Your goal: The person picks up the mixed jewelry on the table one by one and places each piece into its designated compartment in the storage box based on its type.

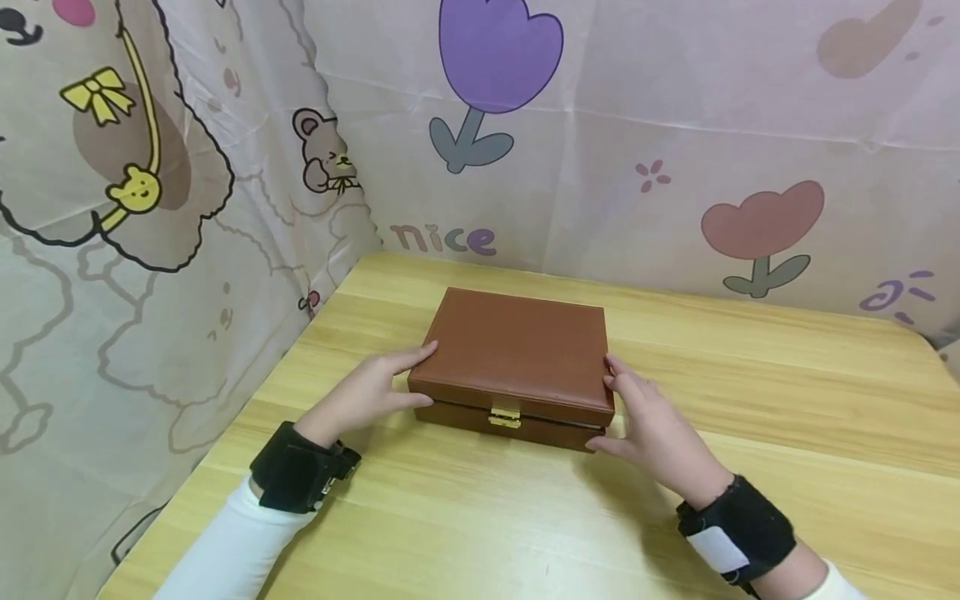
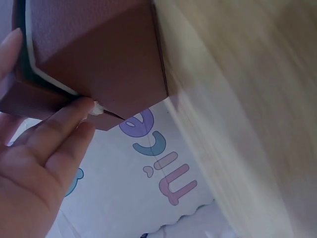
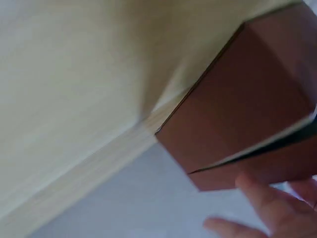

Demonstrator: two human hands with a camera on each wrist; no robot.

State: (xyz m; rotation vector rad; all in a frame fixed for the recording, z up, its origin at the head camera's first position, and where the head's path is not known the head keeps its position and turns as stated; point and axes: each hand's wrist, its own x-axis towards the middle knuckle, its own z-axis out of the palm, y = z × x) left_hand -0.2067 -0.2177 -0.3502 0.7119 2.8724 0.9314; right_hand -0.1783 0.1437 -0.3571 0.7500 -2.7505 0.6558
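Observation:
A brown leather-look box [image 1: 517,346] with a gold clasp [image 1: 505,415] at its front sits on the wooden table. Its lid stands slightly raised, leaving a thin dark gap along the front. My left hand [image 1: 367,392] holds the left side, thumb at the front corner; in the left wrist view its fingertips [image 2: 86,105] touch the side of the box [image 2: 109,64] at the seam. At the right side, my right hand [image 1: 656,429] has its thumb by the front corner. The right wrist view shows a fingertip [image 3: 245,179] against the lid's side, below the wedge-shaped gap.
The light wooden table [image 1: 465,517] extends around the box, with its left edge running diagonally. A printed fabric curtain [image 1: 600,217] with flowers and bears hangs behind and to the left. Both wrists wear black straps [image 1: 738,529].

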